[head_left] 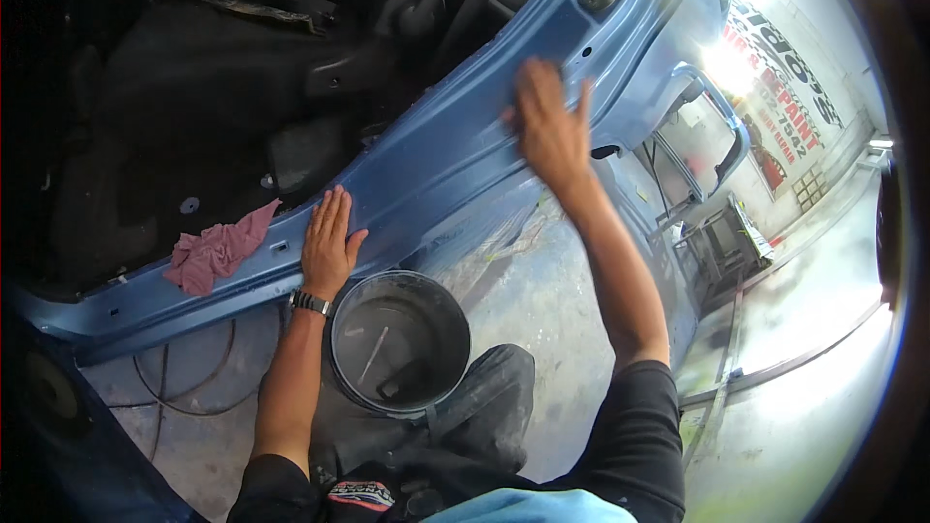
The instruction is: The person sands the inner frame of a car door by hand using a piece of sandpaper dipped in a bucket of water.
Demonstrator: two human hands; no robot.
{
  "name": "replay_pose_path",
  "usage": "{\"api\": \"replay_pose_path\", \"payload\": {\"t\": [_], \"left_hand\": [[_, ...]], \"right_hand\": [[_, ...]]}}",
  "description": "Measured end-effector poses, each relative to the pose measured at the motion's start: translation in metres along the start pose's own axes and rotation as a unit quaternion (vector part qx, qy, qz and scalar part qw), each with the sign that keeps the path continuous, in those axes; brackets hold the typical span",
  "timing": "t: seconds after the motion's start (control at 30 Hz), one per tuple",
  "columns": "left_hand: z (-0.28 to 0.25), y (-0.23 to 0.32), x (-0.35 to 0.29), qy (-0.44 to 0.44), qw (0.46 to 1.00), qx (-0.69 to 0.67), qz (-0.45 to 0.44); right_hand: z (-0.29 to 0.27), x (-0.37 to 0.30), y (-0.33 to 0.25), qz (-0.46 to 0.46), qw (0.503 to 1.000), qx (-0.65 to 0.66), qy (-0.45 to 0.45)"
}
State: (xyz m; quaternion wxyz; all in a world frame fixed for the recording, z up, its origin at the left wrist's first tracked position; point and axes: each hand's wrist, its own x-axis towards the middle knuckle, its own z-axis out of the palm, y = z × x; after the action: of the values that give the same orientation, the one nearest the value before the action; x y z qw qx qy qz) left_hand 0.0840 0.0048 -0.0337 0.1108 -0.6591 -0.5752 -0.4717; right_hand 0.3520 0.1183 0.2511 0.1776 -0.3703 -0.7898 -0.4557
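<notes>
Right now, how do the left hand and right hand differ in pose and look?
Position: the left hand lies beside the pink cloth; the right hand is farther along the blue car panel.
Sharpness: the left hand looks crisp; the right hand's fingers are blurred.
Wrist: the left hand's has a dark band; the right hand's is bare.
Shared: both ungloved, fingers extended.

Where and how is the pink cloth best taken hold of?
Probably pinch the cloth by its bunched middle, from above, using the left hand: it lies crumpled on the panel, offering loose folds, and that hand is nearest.
</notes>
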Motion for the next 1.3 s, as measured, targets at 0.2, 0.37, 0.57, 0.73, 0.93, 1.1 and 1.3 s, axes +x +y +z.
{"api": "replay_pose_path", "payload": {"t": [0.2,0.37,0.57,0.73,0.93,1.1,1.3], "left_hand": [[-0.006,-0.007,0.007,0.009,1.0,0.017,0.003],[0.0,0.001,0.002,-0.002,1.0,0.001,-0.007],[-0.006,-0.004,0.001,0.02,1.0,-0.001,0.001],[-0.001,0.003,0.003,0.026,1.0,-0.006,-0.001],[-0.001,0.0,0.007,0.022,1.0,-0.01,0.013],[-0.009,-0.007,0.005,0.012,1.0,0.007,0.007],[0.001,0.002,-0.001,0.008,1.0,-0.015,0.009]], "right_hand": [[0.0,-0.028,-0.042,-0.026,0.993,0.112,-0.022],[-0.004,0.017,0.009,0.023,0.994,-0.092,0.045],[0.007,-0.014,-0.055,-0.057,0.989,0.129,-0.038],[0.028,0.011,-0.037,0.005,0.999,0.044,0.016],[0.004,0.02,-0.019,-0.036,0.99,0.115,-0.077],[0.019,-0.013,-0.066,-0.015,0.995,0.099,0.004],[0.011,0.003,-0.003,0.037,0.997,-0.065,0.028]]}}
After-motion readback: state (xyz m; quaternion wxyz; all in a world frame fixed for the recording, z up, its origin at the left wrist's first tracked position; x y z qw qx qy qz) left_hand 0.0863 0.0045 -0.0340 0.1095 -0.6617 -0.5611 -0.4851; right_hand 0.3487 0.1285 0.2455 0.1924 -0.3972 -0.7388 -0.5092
